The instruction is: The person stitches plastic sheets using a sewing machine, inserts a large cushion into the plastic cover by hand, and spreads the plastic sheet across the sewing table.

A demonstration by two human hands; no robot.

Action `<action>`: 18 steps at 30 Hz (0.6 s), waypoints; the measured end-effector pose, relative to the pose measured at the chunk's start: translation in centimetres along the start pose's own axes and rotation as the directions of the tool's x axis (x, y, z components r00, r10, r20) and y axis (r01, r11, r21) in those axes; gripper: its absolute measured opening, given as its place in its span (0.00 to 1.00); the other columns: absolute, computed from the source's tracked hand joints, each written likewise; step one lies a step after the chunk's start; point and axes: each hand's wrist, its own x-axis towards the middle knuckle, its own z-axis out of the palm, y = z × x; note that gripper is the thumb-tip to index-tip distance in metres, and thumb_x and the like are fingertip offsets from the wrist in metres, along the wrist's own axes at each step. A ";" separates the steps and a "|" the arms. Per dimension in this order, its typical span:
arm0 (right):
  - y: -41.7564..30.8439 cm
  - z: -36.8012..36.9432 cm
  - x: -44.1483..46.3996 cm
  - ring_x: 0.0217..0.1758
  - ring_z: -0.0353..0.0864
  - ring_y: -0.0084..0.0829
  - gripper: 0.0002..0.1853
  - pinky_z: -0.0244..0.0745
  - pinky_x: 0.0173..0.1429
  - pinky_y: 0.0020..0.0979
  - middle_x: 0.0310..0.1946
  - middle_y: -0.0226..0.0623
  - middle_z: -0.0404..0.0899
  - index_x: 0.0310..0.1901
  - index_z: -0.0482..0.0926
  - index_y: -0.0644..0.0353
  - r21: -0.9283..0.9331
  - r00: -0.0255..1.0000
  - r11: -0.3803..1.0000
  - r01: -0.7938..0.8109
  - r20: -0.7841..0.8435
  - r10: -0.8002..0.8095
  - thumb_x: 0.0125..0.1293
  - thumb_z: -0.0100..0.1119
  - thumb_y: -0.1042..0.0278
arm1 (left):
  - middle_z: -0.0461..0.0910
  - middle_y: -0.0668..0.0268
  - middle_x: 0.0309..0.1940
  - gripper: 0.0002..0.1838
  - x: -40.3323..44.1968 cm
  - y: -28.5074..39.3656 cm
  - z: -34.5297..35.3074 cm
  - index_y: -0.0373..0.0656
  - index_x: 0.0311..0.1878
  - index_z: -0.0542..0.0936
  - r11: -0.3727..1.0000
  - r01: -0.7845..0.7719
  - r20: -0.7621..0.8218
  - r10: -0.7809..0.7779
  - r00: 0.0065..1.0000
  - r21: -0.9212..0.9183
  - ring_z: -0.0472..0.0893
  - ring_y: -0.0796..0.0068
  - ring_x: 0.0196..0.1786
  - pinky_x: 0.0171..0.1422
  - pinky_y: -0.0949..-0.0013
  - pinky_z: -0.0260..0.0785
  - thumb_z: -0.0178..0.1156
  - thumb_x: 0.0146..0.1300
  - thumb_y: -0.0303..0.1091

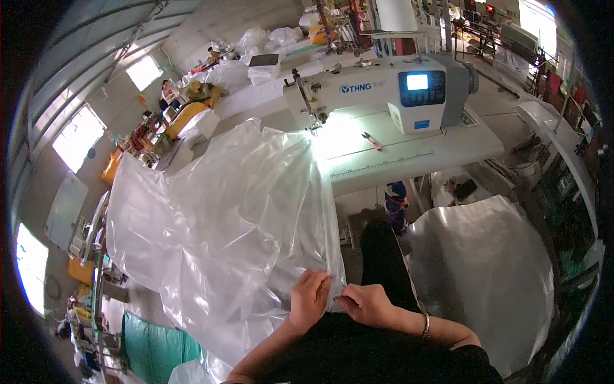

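Observation:
A large clear plastic sheet (224,211) spreads over the left of the sewing table and hangs down to my lap. Its right edge runs from beneath the needle area of the white sewing machine (358,89) down to my hands. My left hand (310,297) pinches this edge, fingers closed. Close beside it on the right, my right hand (368,304) is closed on the same edge, thumb and fingertips together. On the lit machine bed lies a pair of small thread snips (371,141), away from both hands.
Another plastic sheet (483,275) hangs or lies at my right. Green fabric (157,349) is at lower left. Behind the machine stand a thread cone (394,16) and piles of plastic. A person (169,95) sits far off at left. A ruler scale (384,165) marks the table's front.

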 end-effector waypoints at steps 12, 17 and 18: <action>0.7 1.0 1.6 0.24 0.76 0.43 0.11 0.70 0.25 0.39 0.19 0.39 0.72 0.29 0.66 0.58 -0.240 0.937 0.956 0.172 0.339 -0.084 0.57 0.58 0.64 | 0.70 0.63 0.19 0.10 0.0 -1.2 -0.9 0.34 0.30 0.73 0.794 0.412 0.420 -0.220 0.880 -0.447 0.68 0.84 0.27 0.28 0.72 0.63 0.51 0.65 0.31; 5.3 -2.4 6.6 0.23 0.75 0.20 0.07 0.72 0.29 0.26 0.22 0.30 0.78 0.33 0.78 0.61 0.305 0.985 0.948 -0.086 0.171 0.034 0.61 0.58 0.66 | 0.71 0.61 0.16 0.15 1.1 -1.9 -1.8 0.35 0.24 0.72 0.882 0.438 0.488 -0.309 0.816 -0.175 0.71 0.80 0.22 0.27 0.70 0.64 0.51 0.64 0.34; 5.5 -3.0 9.2 0.26 0.74 0.18 0.10 0.72 0.32 0.24 0.24 0.28 0.77 0.32 0.77 0.61 0.426 0.940 0.861 -0.278 -0.061 0.334 0.64 0.54 0.63 | 0.71 0.61 0.16 0.15 1.7 -1.5 -2.2 0.35 0.24 0.72 0.882 0.438 0.484 -0.310 0.818 -0.175 0.71 0.80 0.22 0.27 0.70 0.64 0.51 0.64 0.34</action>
